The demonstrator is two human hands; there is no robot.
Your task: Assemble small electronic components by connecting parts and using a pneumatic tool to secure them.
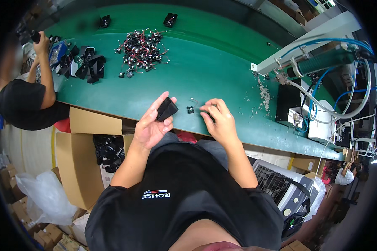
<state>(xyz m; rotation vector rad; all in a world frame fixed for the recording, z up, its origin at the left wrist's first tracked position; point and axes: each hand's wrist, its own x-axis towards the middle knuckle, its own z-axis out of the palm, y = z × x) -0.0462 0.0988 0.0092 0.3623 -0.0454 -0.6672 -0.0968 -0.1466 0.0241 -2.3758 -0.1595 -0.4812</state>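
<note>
My left hand (148,127) holds a black plastic housing (167,109) between thumb and fingers, just over the near edge of the green workbench (222,79). To the right of it, a small black part (190,110) with a short thin wire and a pale connector lies on the bench. Beside that part, my right hand (221,123) hovers with bent fingers apart and nothing visible in them. Farther off on the bench is a heap of small black parts with red and black wires (142,49).
A co-worker (29,92) stands at left by black housings (91,67) and a blue bin (56,53). An open carton (77,167) of black parts sits below the bench. At right are a metal frame with hoses (318,65), scattered screw-like bits (264,94) and an air cooler (276,184).
</note>
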